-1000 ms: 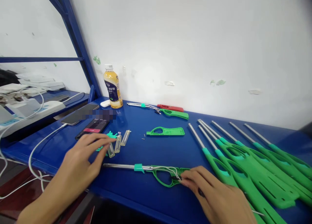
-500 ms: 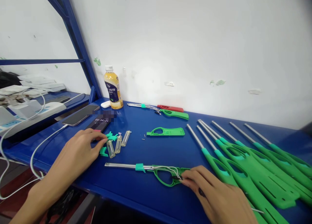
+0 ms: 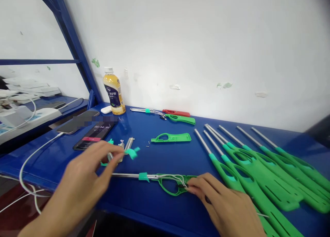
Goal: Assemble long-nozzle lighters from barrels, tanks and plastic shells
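My left hand (image 3: 89,176) pinches a small teal plastic trigger (image 3: 132,153) between thumb and fingertips, above the blue table. Under and behind it are clear fuel tanks (image 3: 129,143), partly hidden by my hand, and more teal pieces (image 3: 110,141). At the front lies an uncovered long-nosed lighter, with a metal tube (image 3: 126,175), a teal collar (image 3: 143,176) and white wires (image 3: 177,177) running into its green handle shell (image 3: 190,177). My right hand (image 3: 224,204) is closed at that handle, its fingertips on a black part (image 3: 182,186) by the wires.
Several green lighters (image 3: 268,176) lie side by side on the right. Behind are a loose green shell half (image 3: 175,137), a red shell (image 3: 177,112), tiny metal bits (image 3: 147,146) and a drink bottle (image 3: 114,94). Phones (image 3: 99,132) and a white cable (image 3: 31,154) occupy the left.
My left hand has lifted a teal trigger from the pile and moved right with it. My right hand stays at the lighter's handle. The view has shifted slightly.
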A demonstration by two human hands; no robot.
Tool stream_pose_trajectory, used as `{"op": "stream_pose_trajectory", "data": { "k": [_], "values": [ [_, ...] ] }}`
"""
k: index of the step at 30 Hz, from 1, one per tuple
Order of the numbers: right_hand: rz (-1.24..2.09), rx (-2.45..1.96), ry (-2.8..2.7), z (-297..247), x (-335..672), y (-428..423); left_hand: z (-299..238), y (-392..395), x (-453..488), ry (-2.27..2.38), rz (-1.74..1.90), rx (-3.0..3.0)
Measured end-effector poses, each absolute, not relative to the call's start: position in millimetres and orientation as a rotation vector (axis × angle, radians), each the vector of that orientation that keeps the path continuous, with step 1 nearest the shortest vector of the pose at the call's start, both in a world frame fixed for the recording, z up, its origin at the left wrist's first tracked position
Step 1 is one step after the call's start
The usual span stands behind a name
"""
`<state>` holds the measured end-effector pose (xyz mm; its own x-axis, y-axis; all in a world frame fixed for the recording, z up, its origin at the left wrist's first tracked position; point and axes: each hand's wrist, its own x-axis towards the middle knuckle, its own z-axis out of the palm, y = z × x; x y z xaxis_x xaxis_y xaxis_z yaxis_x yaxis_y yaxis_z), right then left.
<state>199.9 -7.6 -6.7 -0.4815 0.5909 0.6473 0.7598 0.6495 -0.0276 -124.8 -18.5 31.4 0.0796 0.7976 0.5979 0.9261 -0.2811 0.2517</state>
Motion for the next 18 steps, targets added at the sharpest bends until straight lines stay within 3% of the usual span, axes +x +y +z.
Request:
{"op": "stream_pose_trajectory", "data": {
  "k": [3, 6, 18],
  "values": [
    [-0.336, -1.033, -2.230, -8, 201, -8, 23, -25, -86, -1.513, -1.095, -2.483],
    [-0.316, -1.021, -2.241, -12, 203, -9, 14, -27, -60, -1.443, -0.945, -2.651],
    [-0.231, -1.039, -2.309, -16, 207, -11, 4, -17, -41, -1.418, -0.855, -2.772]
  ]
}}
